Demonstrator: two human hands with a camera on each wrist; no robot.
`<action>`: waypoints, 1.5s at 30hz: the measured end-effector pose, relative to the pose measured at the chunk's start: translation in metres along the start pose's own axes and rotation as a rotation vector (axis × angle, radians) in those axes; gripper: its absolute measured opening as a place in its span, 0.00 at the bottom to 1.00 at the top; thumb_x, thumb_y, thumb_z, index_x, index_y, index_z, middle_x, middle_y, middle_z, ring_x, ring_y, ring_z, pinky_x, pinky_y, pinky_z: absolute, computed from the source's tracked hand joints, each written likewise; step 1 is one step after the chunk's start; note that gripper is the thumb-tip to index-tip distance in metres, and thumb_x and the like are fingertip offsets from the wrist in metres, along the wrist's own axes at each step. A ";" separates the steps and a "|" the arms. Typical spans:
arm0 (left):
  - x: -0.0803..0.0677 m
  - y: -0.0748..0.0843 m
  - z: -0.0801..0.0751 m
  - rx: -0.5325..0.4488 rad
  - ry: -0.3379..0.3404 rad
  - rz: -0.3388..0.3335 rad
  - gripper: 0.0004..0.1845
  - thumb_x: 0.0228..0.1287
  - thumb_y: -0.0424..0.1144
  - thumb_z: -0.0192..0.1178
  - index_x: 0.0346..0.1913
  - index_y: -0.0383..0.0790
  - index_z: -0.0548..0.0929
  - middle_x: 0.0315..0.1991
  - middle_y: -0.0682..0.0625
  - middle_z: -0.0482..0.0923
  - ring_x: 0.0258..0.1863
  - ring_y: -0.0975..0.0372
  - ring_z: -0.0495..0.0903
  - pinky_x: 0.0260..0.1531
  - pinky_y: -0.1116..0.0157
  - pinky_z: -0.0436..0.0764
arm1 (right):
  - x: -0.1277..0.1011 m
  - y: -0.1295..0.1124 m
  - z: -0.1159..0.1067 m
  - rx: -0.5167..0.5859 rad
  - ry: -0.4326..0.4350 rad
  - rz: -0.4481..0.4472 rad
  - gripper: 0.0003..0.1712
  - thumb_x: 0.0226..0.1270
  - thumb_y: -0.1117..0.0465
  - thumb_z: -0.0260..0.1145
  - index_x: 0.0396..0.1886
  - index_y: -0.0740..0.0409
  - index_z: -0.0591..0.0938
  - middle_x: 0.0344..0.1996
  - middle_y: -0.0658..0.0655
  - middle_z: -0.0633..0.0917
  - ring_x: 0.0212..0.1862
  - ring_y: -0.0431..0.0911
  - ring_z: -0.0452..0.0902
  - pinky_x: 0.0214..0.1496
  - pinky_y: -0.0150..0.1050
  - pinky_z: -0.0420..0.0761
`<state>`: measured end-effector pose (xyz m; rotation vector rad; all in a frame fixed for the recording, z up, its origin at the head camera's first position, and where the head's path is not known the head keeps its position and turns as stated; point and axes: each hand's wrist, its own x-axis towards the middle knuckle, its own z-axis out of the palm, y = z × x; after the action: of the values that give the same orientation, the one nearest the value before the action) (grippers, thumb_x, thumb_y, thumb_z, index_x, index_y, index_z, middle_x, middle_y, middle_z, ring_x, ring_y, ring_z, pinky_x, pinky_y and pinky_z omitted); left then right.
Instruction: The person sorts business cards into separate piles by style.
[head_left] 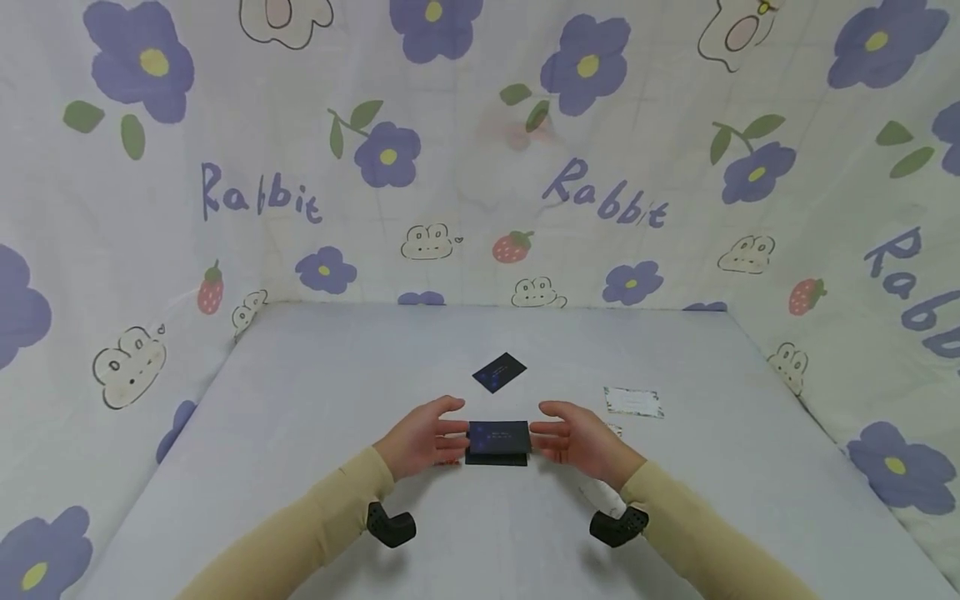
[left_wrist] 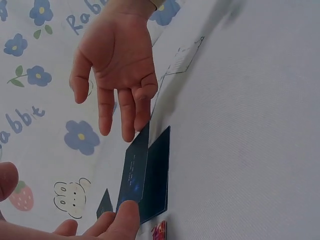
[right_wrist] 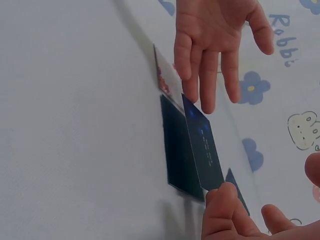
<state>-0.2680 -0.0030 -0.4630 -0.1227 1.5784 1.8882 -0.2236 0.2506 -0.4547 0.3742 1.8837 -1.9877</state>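
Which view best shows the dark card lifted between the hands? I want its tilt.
Left wrist: the dark card stands tilted above another. Right wrist shows the same, partly shadowed; head view shows it small, tilt unclear.

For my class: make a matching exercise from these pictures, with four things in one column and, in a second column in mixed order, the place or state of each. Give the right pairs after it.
Things
1. raised dark card
2. far dark card
3. pale card
4. flat dark card

Places or states
A. lies alone on the table to the right of the right hand
B. held by its short ends between the left hand and the right hand
C. lies on the table directly under the held card
D. lies turned at an angle, beyond both hands

Pairs: 1-B, 2-D, 3-A, 4-C
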 end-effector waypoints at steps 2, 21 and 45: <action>-0.001 -0.001 0.000 0.003 0.009 -0.003 0.37 0.75 0.48 0.51 0.80 0.39 0.53 0.75 0.27 0.61 0.72 0.37 0.67 0.72 0.45 0.70 | 0.001 0.003 0.000 -0.004 0.001 0.004 0.37 0.81 0.51 0.50 0.80 0.64 0.55 0.73 0.77 0.67 0.57 0.51 0.82 0.47 0.34 0.81; -0.002 -0.010 -0.005 -0.022 0.036 -0.008 0.37 0.75 0.46 0.52 0.80 0.35 0.53 0.74 0.24 0.60 0.72 0.36 0.65 0.72 0.46 0.70 | 0.003 0.015 0.003 -0.021 0.001 0.024 0.36 0.81 0.51 0.47 0.79 0.66 0.56 0.72 0.77 0.68 0.58 0.54 0.82 0.49 0.36 0.82; -0.056 0.008 -0.090 -0.070 -0.024 0.134 0.33 0.84 0.47 0.36 0.82 0.37 0.46 0.80 0.30 0.49 0.79 0.38 0.57 0.77 0.50 0.61 | -0.039 0.005 -0.061 -0.014 -0.082 -0.062 0.43 0.83 0.43 0.46 0.83 0.62 0.44 0.76 0.69 0.66 0.60 0.44 0.83 0.61 0.37 0.83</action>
<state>-0.2589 -0.1081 -0.4542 -0.0244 1.5384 2.0416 -0.1909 0.3146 -0.4460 0.2299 1.8787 -1.9976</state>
